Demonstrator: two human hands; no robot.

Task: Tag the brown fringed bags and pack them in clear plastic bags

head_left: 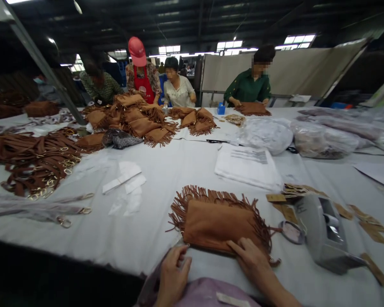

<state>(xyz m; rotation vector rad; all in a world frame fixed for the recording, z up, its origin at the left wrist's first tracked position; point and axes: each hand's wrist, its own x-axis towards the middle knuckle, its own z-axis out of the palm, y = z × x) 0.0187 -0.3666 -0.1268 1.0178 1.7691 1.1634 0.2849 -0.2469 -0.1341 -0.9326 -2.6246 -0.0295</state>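
A brown fringed bag (220, 221) lies flat before me on the white-covered table, its fringe spread along the far and right sides. My right hand (252, 260) grips the bag's near edge, with fingers pressed onto the brown face. At the near left corner, my left hand (173, 273) has its fingers curled beside a small metal fitting. A greyish strip runs by these fingers; what they pinch, if anything, is too unclear to make out. Right of the bag, a dark cord joins it to an oval tag-like piece (292, 232).
A grey tape dispenser (321, 232) stands at right among brown tags (286, 213). Folded white bags (248, 166) lie beyond the fringed bag. Brown straps (35, 157) and wrapped straps (35, 204) cover the left. Several people work across the table by piled brown bags (134, 115).
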